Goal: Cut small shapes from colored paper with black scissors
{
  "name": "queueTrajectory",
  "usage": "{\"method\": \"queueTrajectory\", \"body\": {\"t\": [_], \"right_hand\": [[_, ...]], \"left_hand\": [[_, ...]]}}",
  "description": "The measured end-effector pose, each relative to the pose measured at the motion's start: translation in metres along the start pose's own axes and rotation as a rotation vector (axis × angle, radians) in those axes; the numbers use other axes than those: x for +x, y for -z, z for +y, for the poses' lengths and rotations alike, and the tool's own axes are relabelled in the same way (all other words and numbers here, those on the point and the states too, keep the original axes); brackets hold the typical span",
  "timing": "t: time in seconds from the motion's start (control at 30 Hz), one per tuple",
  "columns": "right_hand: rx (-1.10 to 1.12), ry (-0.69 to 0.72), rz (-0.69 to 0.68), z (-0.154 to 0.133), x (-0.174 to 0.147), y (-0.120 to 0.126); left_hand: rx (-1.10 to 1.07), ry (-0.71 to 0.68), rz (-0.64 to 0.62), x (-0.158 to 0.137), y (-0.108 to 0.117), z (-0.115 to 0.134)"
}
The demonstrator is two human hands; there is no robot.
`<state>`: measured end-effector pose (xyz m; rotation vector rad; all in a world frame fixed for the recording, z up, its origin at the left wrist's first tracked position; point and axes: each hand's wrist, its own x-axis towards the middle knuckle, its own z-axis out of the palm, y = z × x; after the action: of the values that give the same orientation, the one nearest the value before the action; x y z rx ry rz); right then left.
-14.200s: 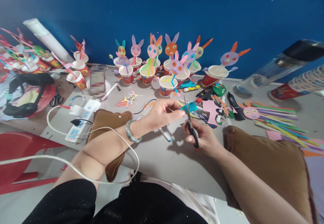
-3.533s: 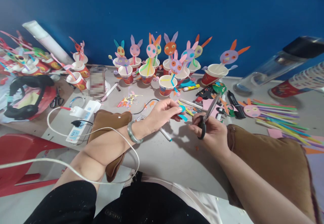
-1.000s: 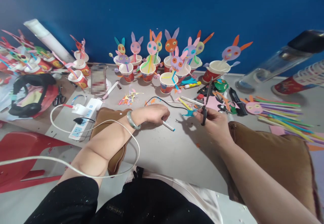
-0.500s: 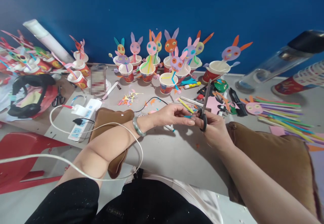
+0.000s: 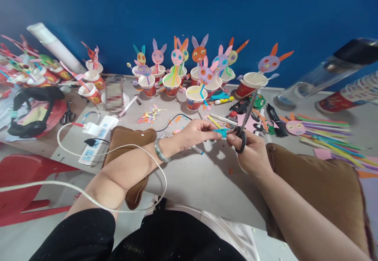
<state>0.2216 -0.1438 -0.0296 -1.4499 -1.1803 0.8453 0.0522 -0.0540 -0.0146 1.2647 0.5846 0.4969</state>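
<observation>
The left hand (image 5: 193, 136) pinches a piece of blue paper (image 5: 221, 132) above the table (image 5: 189, 180), between its front and back edges; the right hand (image 5: 253, 152) grips scissors (image 5: 238, 131), blades toward the back edge, where paper cups (image 5: 195, 102) stand.

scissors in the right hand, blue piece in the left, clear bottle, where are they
Scissors (image 5: 245, 121): head view, on the blades near the pivot.
Blue piece (image 5: 222, 132): head view, on its exposed part.
Clear bottle (image 5: 318, 78): head view, on its transparent body.

Bare grey tabletop (image 5: 203, 186) leaves a lane between brown cushions (image 5: 313, 190) — rabbit-topped cups (image 5: 195, 103) block the back, a white cable (image 5: 44, 181) loops across the left
</observation>
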Motion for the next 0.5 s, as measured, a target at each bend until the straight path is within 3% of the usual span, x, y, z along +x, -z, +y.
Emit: {"method": "queueTrajectory", "body": {"t": [0.27, 0.5], "right_hand": [[-0.114, 0.083, -0.322, 0.004, -0.004, -0.004], [-0.170, 0.140, -0.351, 0.005, -0.007, -0.010]], "left_hand": [[-0.238, -0.078, 0.155, -0.006, 0.000, 0.007], [-0.265, -0.072, 0.254, -0.009, -0.008, 0.014]]}}
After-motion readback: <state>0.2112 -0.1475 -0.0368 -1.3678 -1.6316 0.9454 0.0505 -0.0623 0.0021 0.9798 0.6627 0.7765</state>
